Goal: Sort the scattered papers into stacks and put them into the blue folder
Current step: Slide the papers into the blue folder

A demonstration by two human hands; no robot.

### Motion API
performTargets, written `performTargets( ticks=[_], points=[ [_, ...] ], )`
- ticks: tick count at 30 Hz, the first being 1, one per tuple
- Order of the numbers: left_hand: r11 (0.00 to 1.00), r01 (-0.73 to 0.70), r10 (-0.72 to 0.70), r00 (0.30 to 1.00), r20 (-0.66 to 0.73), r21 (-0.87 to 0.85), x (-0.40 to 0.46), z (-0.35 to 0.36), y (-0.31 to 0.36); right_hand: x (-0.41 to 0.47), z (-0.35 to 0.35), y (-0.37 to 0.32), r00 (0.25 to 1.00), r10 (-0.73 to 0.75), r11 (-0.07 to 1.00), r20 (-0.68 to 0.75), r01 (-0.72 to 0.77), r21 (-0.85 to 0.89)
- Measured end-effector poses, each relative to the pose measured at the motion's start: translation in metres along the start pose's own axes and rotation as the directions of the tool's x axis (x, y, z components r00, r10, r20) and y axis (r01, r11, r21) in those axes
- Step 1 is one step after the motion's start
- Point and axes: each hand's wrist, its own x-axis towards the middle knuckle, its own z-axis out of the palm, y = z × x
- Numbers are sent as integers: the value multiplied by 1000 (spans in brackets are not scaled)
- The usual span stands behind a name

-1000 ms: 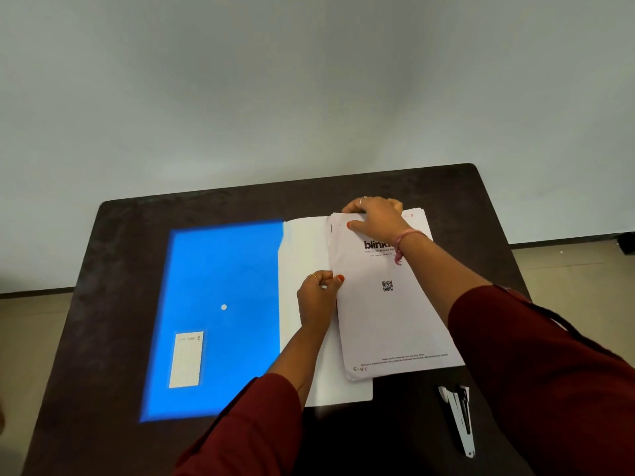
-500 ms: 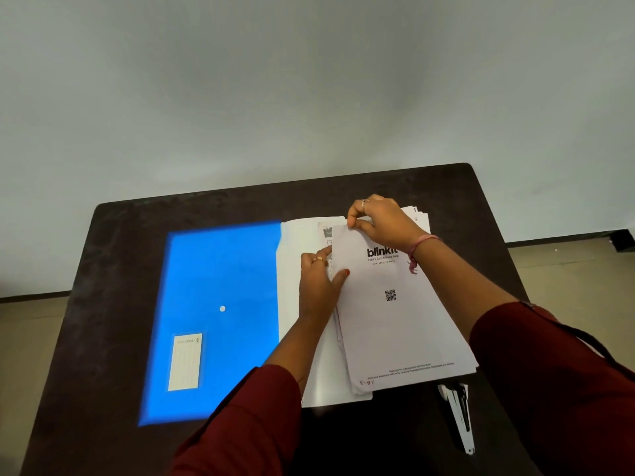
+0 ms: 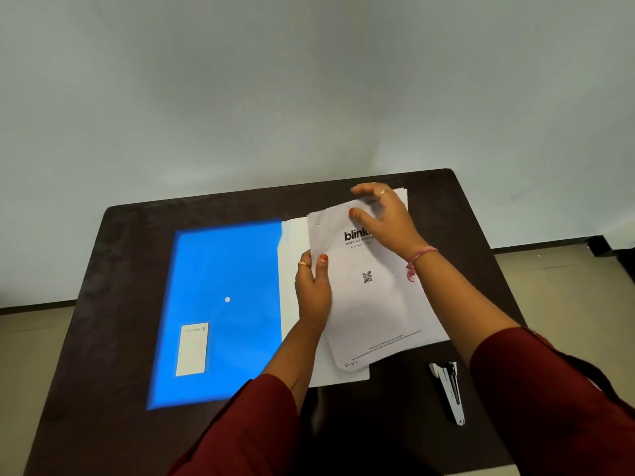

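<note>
Dark table (image 3: 103, 304) vs pale wall, tan floor. Left hand (image 3: 312, 290) pinches papers (image 3: 371, 304) edge; right hand (image 3: 381, 214) spread, thumb on top. Blue folder (image 3: 223, 269) left, stapler (image 3: 448, 391) right.

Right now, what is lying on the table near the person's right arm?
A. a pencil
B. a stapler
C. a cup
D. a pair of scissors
B: a black and silver stapler lies flat on the dark table, just below the stack of papers and beside the right sleeve; no scissors, pencil or cup can be seen anywhere.
</note>
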Motion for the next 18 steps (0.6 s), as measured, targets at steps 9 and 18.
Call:
performTargets(
  ticks=[9, 18],
  points=[
    [978, -9, -39, 974, -222, -210, -3, -54, 6, -94, -25, 12, 839, 464, 781, 283, -538, 316],
    [971, 117, -142, 984, -108, -207, -3, -90, 16, -151, 14, 22, 785, 523, 648, 332, -620, 443]
  ],
)
